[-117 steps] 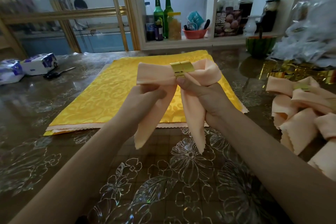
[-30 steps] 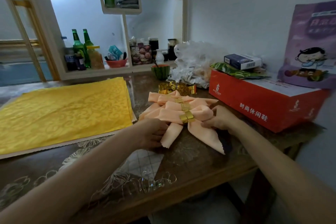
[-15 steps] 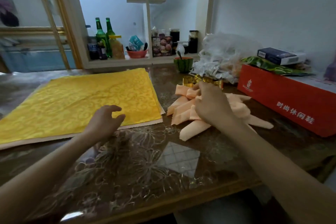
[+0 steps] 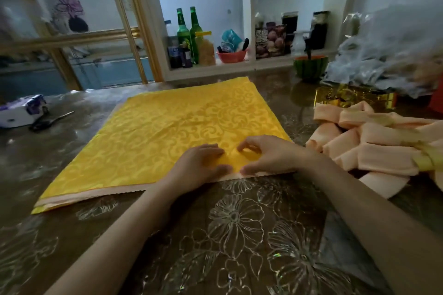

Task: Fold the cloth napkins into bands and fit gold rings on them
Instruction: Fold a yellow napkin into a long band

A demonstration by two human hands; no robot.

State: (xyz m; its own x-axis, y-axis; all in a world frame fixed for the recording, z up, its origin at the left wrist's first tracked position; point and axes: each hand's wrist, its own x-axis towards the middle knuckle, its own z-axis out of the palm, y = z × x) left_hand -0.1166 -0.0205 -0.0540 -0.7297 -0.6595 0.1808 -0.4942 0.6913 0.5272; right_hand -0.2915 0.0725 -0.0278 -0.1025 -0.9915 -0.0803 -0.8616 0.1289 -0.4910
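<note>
Centre: flat cloth stack [image 4: 167, 132] on worktop [image 4: 239, 235]
Right: ringed napkins [image 4: 374, 148]; loose rings [image 4: 347, 98] behind them
Far left: scissors [image 4: 48, 121], tissue pack [image 4: 21, 110]

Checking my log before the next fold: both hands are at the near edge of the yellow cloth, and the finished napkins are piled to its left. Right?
Not quite. The head view shows the finished napkins piled to the right of the yellow cloth, not its left. Both hands, left and right, are indeed at its near edge.
</note>
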